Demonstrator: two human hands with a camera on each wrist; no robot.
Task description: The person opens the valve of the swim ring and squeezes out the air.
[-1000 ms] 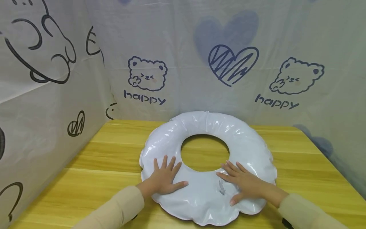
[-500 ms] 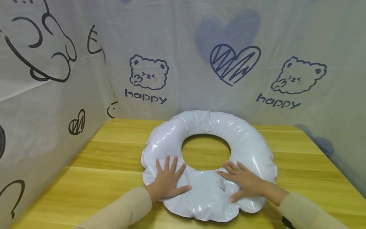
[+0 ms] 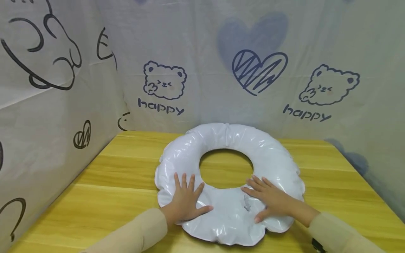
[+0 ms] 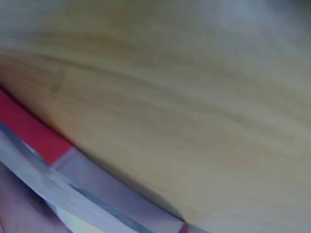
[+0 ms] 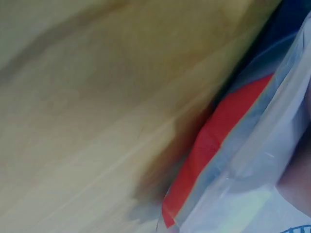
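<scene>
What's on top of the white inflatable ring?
The ring bears the left hand and right hand, fingers spread, plus a small clear valve beside the right one. Its surface under both palms is covered.

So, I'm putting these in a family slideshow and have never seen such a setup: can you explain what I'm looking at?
There is no machine here, just a person's left hand and right hand, both bare. The wide picture comes from a camera worn on the head, looking forward and down. The two blurry close-ups come from cameras on the wrists. On a wood-patterned table lies a white inflatable ring; the close-ups show its edge, partly red. What looks like a small clear valve sits beside the right hand. Both hands rest on the ring's near half, fingers spread, so neither grips anything. Behind stands a pale printed sheet.
</scene>
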